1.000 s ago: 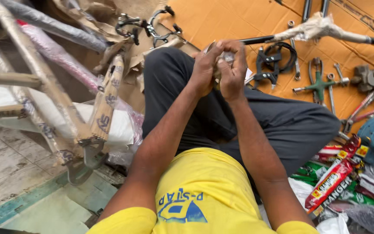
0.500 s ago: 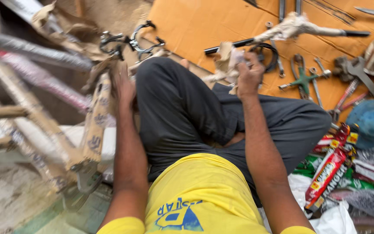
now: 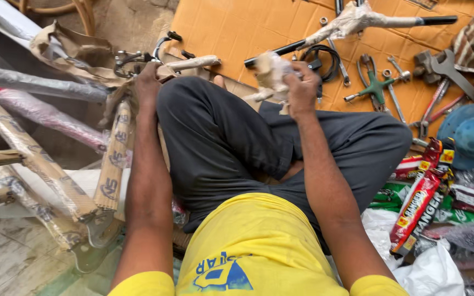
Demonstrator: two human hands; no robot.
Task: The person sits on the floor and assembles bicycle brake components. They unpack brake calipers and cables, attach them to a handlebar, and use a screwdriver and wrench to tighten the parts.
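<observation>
While the person sits cross-legged on the ground, the right hand (image 3: 301,90) is raised over the right knee and closed around a crumpled wad of pale wrapping (image 3: 270,74), the fingers curled and pinching it from the side. Loose ends of the wad hang down toward the dark trousers (image 3: 231,142). The left hand (image 3: 148,82) reaches forward past the left knee and rests on brown paper wrapping (image 3: 138,90) at the head of a wrapped bicycle frame (image 3: 113,159); its fingers fold down over the paper, but whether they grip it or only press on it cannot be told. Just beyond that hand lies a black brake caliper (image 3: 130,59), and a short paper-wrapped piece (image 3: 196,62) lies beside it.

Other wrapped frame tubes (image 3: 39,164) run to the left of the frame, in brown paper and clear film. Ahead of the knees a cardboard sheet (image 3: 231,27) covers the ground. On it lie a long black bar (image 3: 368,24) partly bound in plastic, a coil of black cable (image 3: 325,57), a green cross wrench (image 3: 377,85) and spanners (image 3: 440,66). At the right edge sit a blue cap (image 3: 473,137) and a pile of red and green packets (image 3: 423,197), near the right forearm.
</observation>
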